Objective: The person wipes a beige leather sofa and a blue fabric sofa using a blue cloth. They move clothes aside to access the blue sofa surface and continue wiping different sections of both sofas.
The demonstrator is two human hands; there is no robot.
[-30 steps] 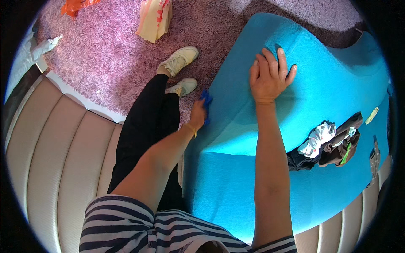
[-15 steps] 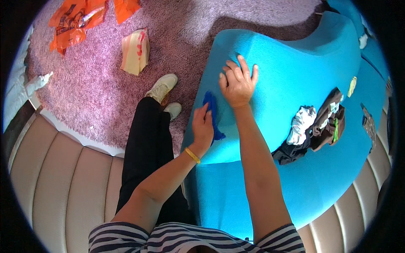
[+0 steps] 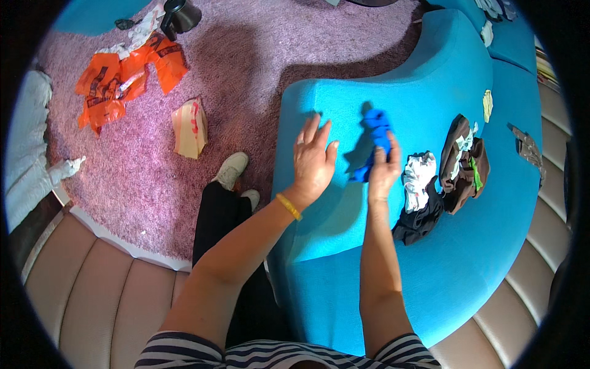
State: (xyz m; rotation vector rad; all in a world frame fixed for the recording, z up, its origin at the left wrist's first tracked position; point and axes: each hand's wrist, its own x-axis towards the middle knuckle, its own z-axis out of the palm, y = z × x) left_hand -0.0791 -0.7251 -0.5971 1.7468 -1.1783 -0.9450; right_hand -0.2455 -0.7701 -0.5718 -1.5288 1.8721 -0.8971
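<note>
A dark blue cloth hangs bunched in my right hand, which is closed round it above the turquoise sofa. Its shadow falls on the seat beside it. Over the left end of the seat is my left hand, fingers stretched out and holding nothing; whether it touches the fabric I cannot tell. Close to the right hand lies a pile of clothes: a white patterned garment, a black one and a brown one.
On the purple carpet lie torn orange plastic bags and a cream paper bag. A dark jug-like container stands at the far left. A yellow cloth and a crumpled clear wrapper rest on the sofa's right side.
The blue cloth has gone from under my left hand at the sofa's edge into my right hand, farther right. My left hand has lifted off it and opened. The view has shifted.
</note>
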